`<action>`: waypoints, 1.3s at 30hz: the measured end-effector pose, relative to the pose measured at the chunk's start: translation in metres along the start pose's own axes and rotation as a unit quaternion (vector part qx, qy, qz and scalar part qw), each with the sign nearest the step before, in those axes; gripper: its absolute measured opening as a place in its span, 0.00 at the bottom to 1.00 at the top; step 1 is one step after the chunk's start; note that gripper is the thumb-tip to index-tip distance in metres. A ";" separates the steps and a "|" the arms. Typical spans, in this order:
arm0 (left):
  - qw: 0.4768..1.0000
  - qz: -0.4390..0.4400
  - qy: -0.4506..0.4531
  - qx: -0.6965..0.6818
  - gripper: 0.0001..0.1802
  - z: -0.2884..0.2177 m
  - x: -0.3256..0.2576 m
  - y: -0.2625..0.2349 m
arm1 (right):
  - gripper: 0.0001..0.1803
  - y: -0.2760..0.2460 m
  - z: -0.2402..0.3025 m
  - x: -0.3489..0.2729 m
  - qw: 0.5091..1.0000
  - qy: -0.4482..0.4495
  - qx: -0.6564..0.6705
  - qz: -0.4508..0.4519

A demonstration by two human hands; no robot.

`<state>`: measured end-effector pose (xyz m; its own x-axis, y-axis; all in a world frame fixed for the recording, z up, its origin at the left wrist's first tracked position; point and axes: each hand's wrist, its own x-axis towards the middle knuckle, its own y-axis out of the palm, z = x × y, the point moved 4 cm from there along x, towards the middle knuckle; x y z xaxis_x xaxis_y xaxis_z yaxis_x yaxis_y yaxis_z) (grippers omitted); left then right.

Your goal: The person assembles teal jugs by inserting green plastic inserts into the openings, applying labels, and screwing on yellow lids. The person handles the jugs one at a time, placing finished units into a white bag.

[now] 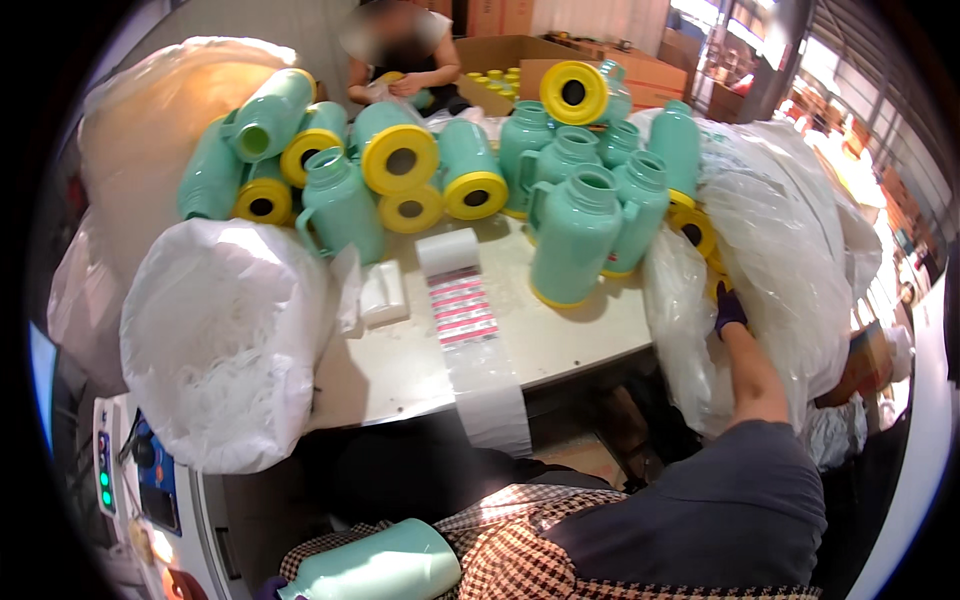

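Note:
In my lap lies a mint-green vacuum flask body (385,565) on its side, its narrow end toward the lower left. My left hand (272,588), in a purple glove, is at that narrow end and holds it; most of this hand is cut off by the frame. My right arm stretches out to the right side of the table. There my right hand (732,310), also gloved in purple, has its fingers extended among clear plastic bags (690,320). Its fingertips are beside a yellow flask base (716,262), partly hidden by plastic.
Several green flasks with yellow bases (575,240) stand or lie across the white table (400,375). A label roll (448,252) trails over the front edge. Left stands a white sack of pale rings (215,350). A co-worker (400,60) handles a flask opposite, near cartons (600,85).

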<state>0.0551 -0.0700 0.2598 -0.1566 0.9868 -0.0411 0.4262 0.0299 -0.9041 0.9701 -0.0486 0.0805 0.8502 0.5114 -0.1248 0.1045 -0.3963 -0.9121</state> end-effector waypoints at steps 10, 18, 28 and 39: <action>0.943 -0.313 -0.029 0.108 0.30 0.154 -0.088 0.069 | 0.26 -0.268 0.160 -0.273 0.744 -0.445 0.490 -0.091; 0.881 -0.301 -0.040 -0.362 0.24 0.023 -0.034 0.123 | 0.37 -0.241 0.376 -0.464 0.339 -0.714 0.612 -0.034; 0.827 -0.429 -0.137 -0.337 0.21 0.057 -0.073 0.103 | 0.34 -0.210 0.400 -0.533 0.209 -0.766 0.595 0.123; 0.846 -0.439 -0.031 -0.301 0.26 -0.020 -0.067 0.057 | 0.42 -0.144 0.413 -0.485 0.176 -0.583 0.610 0.507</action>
<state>0.1072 -0.1309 0.2199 -0.6871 0.5329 0.4938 0.4952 0.8409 -0.2184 0.3301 0.0753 0.1115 -0.6450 0.7405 0.1888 -0.5894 -0.6393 0.4938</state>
